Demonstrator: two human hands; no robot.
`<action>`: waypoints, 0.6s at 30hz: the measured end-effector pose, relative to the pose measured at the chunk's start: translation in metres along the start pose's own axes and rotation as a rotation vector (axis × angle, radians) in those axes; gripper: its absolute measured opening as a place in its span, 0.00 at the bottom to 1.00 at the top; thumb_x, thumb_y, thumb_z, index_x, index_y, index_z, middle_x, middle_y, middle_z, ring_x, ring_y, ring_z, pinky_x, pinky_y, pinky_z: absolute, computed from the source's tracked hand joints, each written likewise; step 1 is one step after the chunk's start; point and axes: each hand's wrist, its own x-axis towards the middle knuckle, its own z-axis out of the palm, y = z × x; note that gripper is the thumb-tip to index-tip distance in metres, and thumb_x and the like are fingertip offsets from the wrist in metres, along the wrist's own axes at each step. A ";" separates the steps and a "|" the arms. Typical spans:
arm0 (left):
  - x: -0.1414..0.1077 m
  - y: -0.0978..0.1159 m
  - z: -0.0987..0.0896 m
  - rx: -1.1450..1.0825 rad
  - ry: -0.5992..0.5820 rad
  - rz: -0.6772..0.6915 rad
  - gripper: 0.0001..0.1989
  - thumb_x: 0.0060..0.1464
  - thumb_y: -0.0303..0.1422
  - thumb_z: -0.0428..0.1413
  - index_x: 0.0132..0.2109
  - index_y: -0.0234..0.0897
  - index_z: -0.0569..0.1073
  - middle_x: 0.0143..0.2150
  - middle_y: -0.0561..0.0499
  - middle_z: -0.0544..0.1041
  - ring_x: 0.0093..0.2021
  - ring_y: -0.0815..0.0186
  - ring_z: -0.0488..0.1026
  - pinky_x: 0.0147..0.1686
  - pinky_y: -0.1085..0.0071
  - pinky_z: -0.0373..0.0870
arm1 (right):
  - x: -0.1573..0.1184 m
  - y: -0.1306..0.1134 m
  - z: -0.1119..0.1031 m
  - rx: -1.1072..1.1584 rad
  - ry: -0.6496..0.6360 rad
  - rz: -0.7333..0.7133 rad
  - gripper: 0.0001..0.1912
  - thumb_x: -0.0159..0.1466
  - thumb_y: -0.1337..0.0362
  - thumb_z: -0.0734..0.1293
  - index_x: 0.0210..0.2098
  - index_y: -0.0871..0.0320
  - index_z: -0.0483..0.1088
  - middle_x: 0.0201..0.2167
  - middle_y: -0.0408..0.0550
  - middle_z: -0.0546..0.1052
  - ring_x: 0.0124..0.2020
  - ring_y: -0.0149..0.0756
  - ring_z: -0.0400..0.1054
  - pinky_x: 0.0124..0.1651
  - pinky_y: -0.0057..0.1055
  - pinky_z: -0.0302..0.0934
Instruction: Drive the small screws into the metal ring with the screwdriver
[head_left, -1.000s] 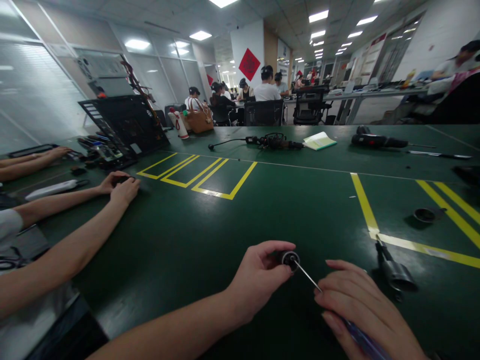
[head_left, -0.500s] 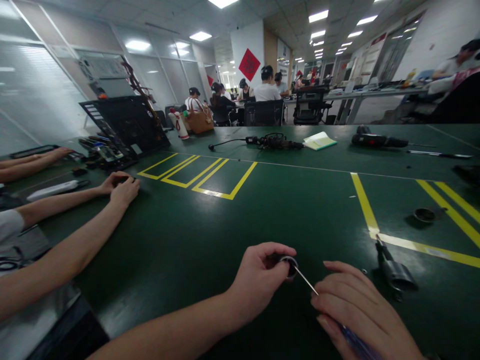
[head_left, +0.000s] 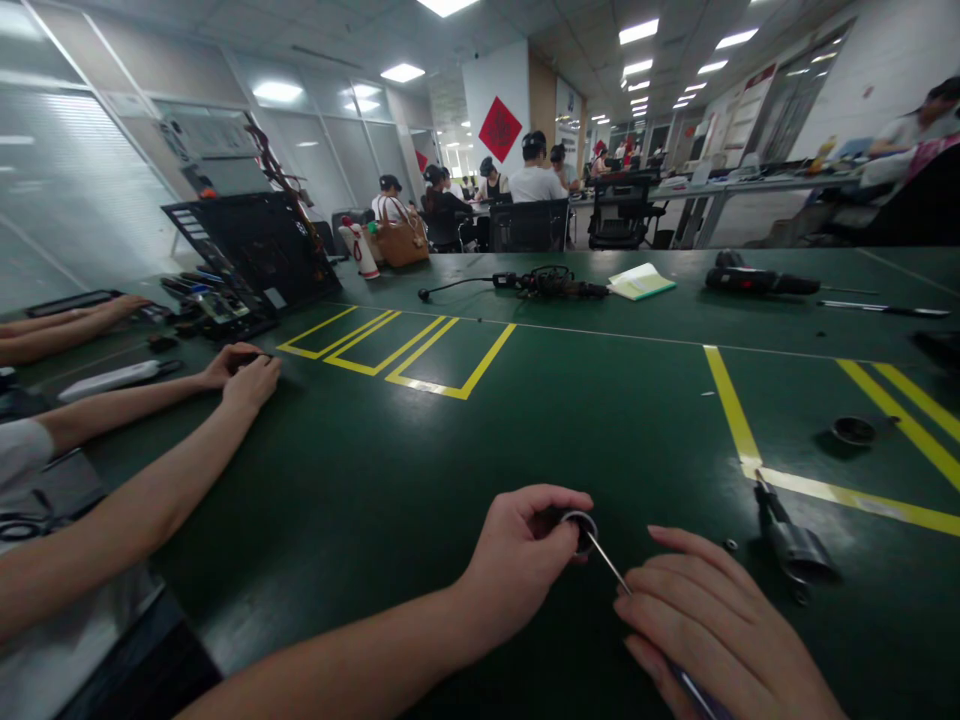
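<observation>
My left hand [head_left: 521, 560] is closed around a small round metal ring-shaped part [head_left: 580, 520], its open side turned toward me. In my right hand [head_left: 720, 630] is a screwdriver [head_left: 607, 562], gripped near the handle, with the thin shaft pointing up and left. The tip reaches inside the metal part and is hidden there. To the right of my right hand lies a metal cylindrical part [head_left: 802, 550] with a narrow stem. Between them sits a tiny metal piece [head_left: 730, 545].
A round metal cap [head_left: 853, 430] lies at the right near yellow tape [head_left: 727, 410]. Farther back are a dark cabled assembly [head_left: 551, 285], a notepad [head_left: 642, 282] and a power tool [head_left: 761, 278]. A co-worker's hands [head_left: 251, 375] work at the left.
My right hand and the screwdriver have shifted very slightly left, toward the metal part. My left hand keeps its hold almost unmoved.
</observation>
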 end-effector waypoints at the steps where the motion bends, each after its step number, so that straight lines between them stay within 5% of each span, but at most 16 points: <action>1: 0.000 0.000 0.000 0.000 0.000 0.000 0.10 0.47 0.26 0.57 0.39 0.32 0.77 0.33 0.47 0.78 0.31 0.67 0.75 0.34 0.70 0.73 | 0.000 0.000 -0.001 0.003 -0.001 0.002 0.08 0.59 0.74 0.62 0.33 0.57 0.70 0.24 0.42 0.81 0.25 0.32 0.77 0.41 0.30 0.73; 18: 0.001 -0.003 0.000 0.011 0.001 0.023 0.11 0.45 0.24 0.56 0.38 0.31 0.76 0.33 0.47 0.78 0.33 0.66 0.75 0.34 0.69 0.73 | -0.002 -0.003 0.003 0.008 0.009 0.041 0.09 0.62 0.73 0.61 0.33 0.57 0.71 0.25 0.42 0.81 0.26 0.31 0.77 0.46 0.30 0.70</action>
